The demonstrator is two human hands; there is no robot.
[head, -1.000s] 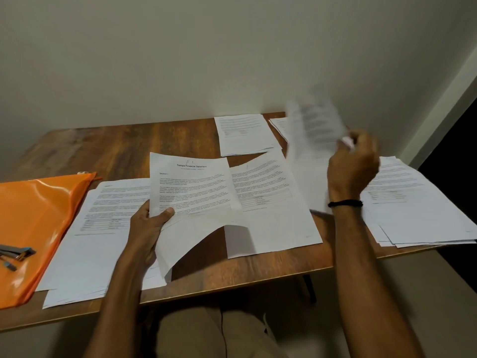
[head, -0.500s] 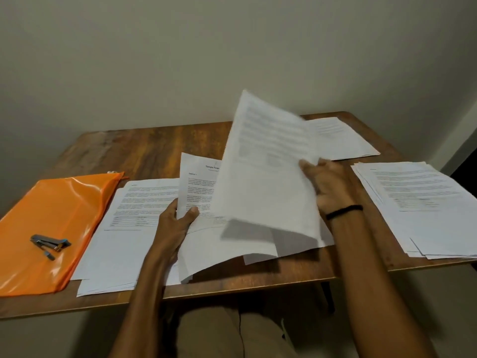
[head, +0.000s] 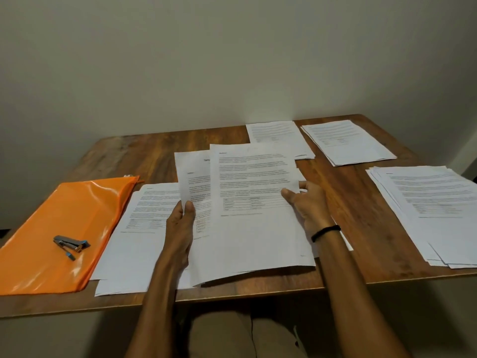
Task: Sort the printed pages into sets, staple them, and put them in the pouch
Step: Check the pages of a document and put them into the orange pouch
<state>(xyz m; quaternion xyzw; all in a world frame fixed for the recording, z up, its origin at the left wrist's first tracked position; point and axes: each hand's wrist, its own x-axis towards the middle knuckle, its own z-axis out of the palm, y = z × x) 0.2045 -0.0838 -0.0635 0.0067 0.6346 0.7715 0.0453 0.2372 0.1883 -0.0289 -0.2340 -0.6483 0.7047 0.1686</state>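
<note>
Left hand point(head: 180, 228) pinches the left edge of the title sheet point(head: 192, 177), thumb on top. Right hand point(head: 307, 205) pinches the right edge of the top sheet point(head: 255, 202), which overlaps it. Hands are apart, one per side; I'd say I'm squaring a set for stapling. The set sits mid desk point(head: 154, 156), at the near edge. Paper is thin, matte white and floppy, its bottom edge bowing. Left stack point(head: 144, 228) lies just beside; far stack point(head: 278, 138) and far-right stack point(head: 348, 140) sit at the far edge, right stack point(head: 433, 210) at the right edge. Glossy orange pouch point(head: 64, 215) lies flat at the near-left corner, small metal stapler point(head: 71, 245) on it, likely kept within reach. Desk is smooth wood-grain.
</note>
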